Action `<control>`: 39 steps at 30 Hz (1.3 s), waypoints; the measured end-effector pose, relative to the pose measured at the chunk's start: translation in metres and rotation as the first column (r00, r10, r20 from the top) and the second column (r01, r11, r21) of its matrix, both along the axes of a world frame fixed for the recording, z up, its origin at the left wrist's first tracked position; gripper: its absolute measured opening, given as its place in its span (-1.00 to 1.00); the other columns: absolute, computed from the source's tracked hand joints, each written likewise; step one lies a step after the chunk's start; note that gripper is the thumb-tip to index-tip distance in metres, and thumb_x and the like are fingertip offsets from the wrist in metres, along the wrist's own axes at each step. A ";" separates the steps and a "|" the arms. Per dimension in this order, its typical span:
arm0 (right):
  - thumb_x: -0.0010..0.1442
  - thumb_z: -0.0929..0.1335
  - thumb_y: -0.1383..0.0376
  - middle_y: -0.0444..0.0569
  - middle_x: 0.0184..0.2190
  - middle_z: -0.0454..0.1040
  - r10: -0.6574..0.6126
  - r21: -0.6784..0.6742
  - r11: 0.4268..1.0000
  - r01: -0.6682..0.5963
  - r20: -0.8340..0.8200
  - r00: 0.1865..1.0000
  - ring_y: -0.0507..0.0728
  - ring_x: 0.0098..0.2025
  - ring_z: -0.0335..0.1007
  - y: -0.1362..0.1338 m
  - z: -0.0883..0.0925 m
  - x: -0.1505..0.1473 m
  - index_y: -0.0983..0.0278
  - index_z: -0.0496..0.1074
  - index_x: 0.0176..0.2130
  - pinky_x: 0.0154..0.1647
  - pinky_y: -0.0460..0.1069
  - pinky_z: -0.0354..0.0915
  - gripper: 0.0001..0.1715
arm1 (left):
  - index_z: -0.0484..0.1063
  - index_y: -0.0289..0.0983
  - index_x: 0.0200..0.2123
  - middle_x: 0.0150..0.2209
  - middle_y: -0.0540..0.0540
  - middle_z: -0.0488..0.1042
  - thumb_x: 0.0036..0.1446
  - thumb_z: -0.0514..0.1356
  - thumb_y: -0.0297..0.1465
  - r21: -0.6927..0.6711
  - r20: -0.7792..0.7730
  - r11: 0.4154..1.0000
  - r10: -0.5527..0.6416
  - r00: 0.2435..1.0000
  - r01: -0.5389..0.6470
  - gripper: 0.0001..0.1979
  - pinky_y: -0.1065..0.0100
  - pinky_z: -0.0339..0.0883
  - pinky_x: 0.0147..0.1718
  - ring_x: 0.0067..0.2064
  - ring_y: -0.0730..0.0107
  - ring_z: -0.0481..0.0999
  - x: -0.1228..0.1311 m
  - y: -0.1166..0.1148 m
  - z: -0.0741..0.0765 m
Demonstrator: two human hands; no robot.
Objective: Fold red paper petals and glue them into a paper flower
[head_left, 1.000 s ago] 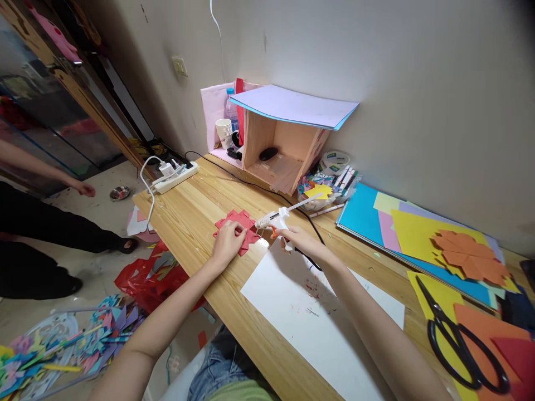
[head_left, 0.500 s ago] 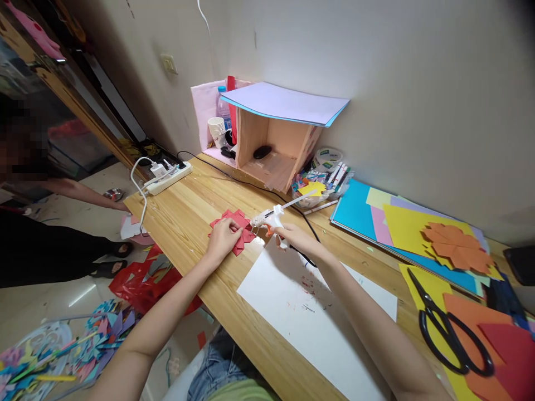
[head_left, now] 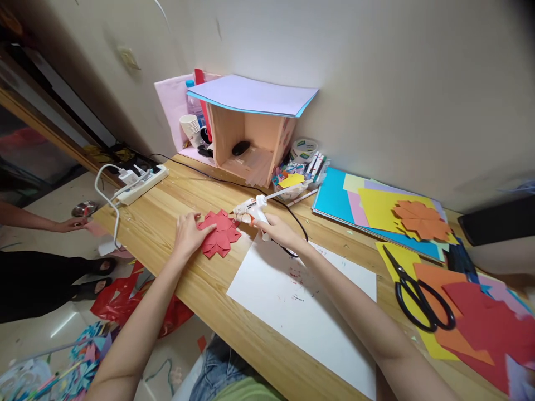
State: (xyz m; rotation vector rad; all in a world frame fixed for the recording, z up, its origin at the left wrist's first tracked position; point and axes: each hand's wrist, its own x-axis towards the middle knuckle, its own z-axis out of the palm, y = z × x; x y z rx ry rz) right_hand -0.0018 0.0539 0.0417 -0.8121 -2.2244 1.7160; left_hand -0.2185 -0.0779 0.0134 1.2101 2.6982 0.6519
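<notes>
A red folded-paper flower (head_left: 221, 236) lies flat on the wooden table. My left hand (head_left: 188, 236) rests at its left edge, thumb laid over the paper and fingers apart. In my right hand (head_left: 278, 231) is a white hot glue gun (head_left: 256, 209), a finger at its orange trigger. Its nozzle points left, over the flower's upper right edge. A clear glue stick (head_left: 284, 190) juts from the gun's back. Below the gun lies a white sheet (head_left: 305, 317) with coloured marks.
Black scissors (head_left: 422, 301) lie on coloured paper at right, near an orange paper flower (head_left: 422, 220). Behind stand an open box (head_left: 246, 133) and a tub of markers (head_left: 288, 186). A power strip (head_left: 142, 186) sits at left; a co-worker's hand (head_left: 73, 224) is beyond the table edge.
My left hand has loosened from pressing the flower's middle and shifted to its left edge, fingers spreading. The glue gun stays in my right hand. The view has swung right.
</notes>
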 end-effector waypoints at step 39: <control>-0.11 0.39 0.05 -0.01 -0.34 0.50 -0.520 -0.254 0.836 0.487 -0.080 0.850 0.07 -0.38 0.38 0.006 -0.025 0.169 0.34 0.46 -0.28 -0.40 -0.09 0.24 -0.53 | 0.40 -0.33 -0.28 -0.26 -0.17 0.49 -0.24 0.29 -0.18 0.375 0.765 0.816 -0.540 0.349 0.441 -0.55 0.32 0.35 -0.36 -0.26 0.20 0.47 0.192 0.102 0.024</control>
